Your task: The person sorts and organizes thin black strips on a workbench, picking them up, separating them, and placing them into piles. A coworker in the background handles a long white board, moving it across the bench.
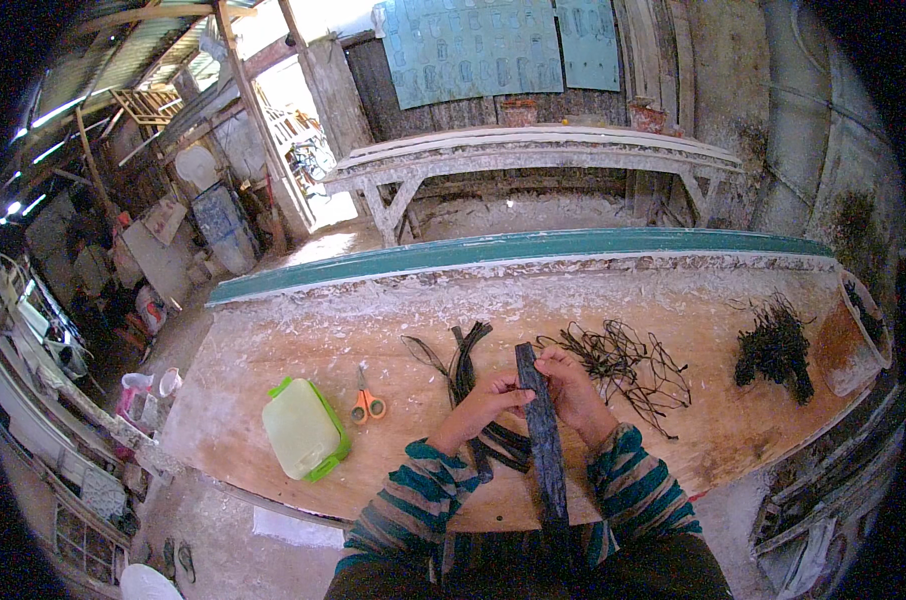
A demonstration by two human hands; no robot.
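A long, flat black strip (545, 440) runs from between my hands down toward my lap. My left hand (490, 408) pinches its left edge near the upper end. On the other edge, slightly higher, my right hand (577, 398) has its fingers closed on the same strip. The strip's material is hard to tell; its surface looks creased and dark grey-black. Partly behind my left hand lies a bundle of black strips (463, 362), bent on the tabletop. To the right of my right hand is a loose tangle of thin black cords (628, 365).
Orange-handled scissors (369, 405) and a pale food container (303, 430) with green clips lie at left on the wooden table (223, 400). A dark stringy bundle (776, 350) and a dirty bucket (841, 350) are at right. A green board (533, 245) edges the far side.
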